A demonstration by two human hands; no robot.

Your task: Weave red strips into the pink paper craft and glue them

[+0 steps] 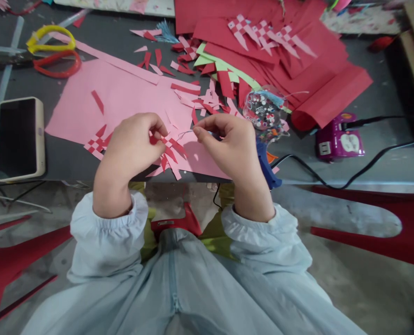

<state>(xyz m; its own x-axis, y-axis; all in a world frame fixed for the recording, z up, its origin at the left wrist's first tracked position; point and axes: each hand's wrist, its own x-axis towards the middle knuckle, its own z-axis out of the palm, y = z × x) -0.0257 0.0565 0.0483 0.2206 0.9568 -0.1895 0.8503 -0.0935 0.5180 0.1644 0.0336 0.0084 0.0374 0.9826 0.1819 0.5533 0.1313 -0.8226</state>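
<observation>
My left hand [132, 142] pinches a small woven paper piece [168, 148], checkered pink and red with loose strip ends, low over the pink sheet [123, 95]. Facing it, my right hand [230, 139] has thumb and forefinger pressed together on a thin thread-like strand [184, 133]. The strand's end points towards the woven piece; whether they touch is too small to tell. Another checkered woven piece [94, 144] lies on the sheet left of my left hand, partly behind the wrist. Cut red and pink paper scraps [210, 97] lie beyond my hands.
Scissors [56, 67] with yellow and red handles and a phone [18, 139] are at left. Red paper sheets [318, 79] bear several woven pieces [263, 32]. A bead container [263, 109], a blue object [264, 163] and a corded purple box [341, 142] lie right.
</observation>
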